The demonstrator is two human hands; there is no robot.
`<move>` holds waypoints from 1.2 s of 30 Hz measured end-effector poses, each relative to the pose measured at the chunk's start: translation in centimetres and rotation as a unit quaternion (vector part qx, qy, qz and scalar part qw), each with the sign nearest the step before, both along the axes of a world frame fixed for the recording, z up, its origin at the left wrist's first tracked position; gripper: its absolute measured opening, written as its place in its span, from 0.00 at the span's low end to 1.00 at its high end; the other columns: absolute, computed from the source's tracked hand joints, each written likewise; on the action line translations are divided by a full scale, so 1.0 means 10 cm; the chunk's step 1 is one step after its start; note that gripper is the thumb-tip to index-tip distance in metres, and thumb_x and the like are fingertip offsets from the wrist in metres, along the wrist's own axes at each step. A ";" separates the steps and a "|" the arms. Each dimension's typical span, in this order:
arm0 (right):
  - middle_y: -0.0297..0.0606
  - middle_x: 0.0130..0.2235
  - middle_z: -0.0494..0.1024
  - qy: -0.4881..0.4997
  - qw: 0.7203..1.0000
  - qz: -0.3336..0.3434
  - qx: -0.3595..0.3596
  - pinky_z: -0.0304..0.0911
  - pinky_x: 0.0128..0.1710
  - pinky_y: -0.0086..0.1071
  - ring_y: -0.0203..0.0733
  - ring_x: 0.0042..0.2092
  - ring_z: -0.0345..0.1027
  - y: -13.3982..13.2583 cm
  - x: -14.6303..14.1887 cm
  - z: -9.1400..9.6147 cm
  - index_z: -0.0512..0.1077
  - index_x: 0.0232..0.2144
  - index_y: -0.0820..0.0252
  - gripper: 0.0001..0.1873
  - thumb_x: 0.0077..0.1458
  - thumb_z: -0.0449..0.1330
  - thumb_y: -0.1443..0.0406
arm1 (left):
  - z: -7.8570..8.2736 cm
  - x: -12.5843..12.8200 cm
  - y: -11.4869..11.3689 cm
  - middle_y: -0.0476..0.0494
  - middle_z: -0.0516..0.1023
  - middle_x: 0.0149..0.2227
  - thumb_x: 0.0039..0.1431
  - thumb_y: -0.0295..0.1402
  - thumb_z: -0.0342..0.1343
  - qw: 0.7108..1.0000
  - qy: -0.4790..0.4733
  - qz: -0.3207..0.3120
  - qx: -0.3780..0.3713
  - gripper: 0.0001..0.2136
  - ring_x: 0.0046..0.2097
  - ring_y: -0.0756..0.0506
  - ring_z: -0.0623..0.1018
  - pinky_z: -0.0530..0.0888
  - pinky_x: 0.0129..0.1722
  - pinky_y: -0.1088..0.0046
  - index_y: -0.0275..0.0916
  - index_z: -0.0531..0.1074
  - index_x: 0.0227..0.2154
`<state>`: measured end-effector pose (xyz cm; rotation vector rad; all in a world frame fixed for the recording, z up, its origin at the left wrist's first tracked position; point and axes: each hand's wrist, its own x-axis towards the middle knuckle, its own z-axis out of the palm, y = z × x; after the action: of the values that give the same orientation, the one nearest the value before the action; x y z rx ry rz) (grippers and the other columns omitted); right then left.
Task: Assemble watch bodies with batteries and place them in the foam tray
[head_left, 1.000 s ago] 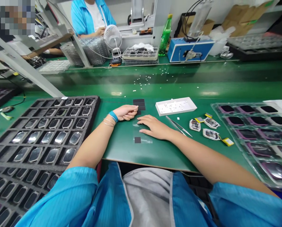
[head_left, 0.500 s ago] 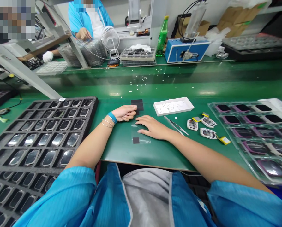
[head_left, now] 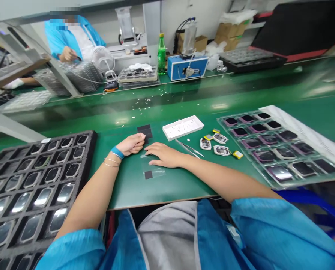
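My left hand (head_left: 131, 144) is closed, its thumb and finger pinched together at the near edge of the black adhesive pieces (head_left: 144, 128) on the green table. What it pinches, if anything, is hidden. My right hand (head_left: 165, 154) lies palm down with its fingers stretched out, partly over a clear film sheet (head_left: 156, 171). A small black square (head_left: 148, 174) sits on that film. Right of this hand rest metal tweezers (head_left: 190, 149) and a white box (head_left: 183, 127) with small white bits inside.
At left stands a dark foam tray (head_left: 80, 176) of watch-like screens. Several opened device housings (head_left: 220, 138) with yellow-ended batteries lie right of the tweezers, before a clear plastic tray (head_left: 271, 182) of screens. Behind are a blue machine (head_left: 173, 67), a green bottle (head_left: 161, 56) and a co-worker (head_left: 71, 41).
The view has swung to the right, so the scene sits further left. My two hands keep almost the same pose and place on the table. The co-worker's hand has lifted a little.
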<state>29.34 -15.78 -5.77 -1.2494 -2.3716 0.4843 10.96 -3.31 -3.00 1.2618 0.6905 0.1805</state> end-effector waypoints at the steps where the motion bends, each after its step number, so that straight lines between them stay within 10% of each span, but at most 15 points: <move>1: 0.51 0.63 0.72 -0.006 1.000 0.001 -0.002 0.58 0.67 0.51 0.53 0.67 0.61 0.00 -0.01 0.01 0.74 0.55 0.63 0.21 0.64 0.64 0.58 | 0.00 0.01 -0.02 0.64 0.52 0.16 0.54 0.51 0.68 1.000 0.014 -0.004 0.013 0.26 0.15 0.58 0.47 0.45 0.12 0.86 0.43 0.55 0.29; 36: 0.41 0.55 0.80 -0.009 0.998 -0.052 0.021 0.61 0.60 0.37 0.47 0.59 0.68 0.15 -0.03 0.05 0.75 0.49 0.61 0.15 0.66 0.62 0.57 | -0.08 0.03 0.19 0.65 0.47 0.17 0.38 0.68 0.66 0.976 0.162 -0.118 0.084 0.36 0.19 0.59 0.42 0.42 0.16 0.84 0.43 0.58 0.32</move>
<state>29.00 -14.31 -5.28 -1.3553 -2.3045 0.3904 11.27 -1.36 -3.84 1.5429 0.8071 -0.1704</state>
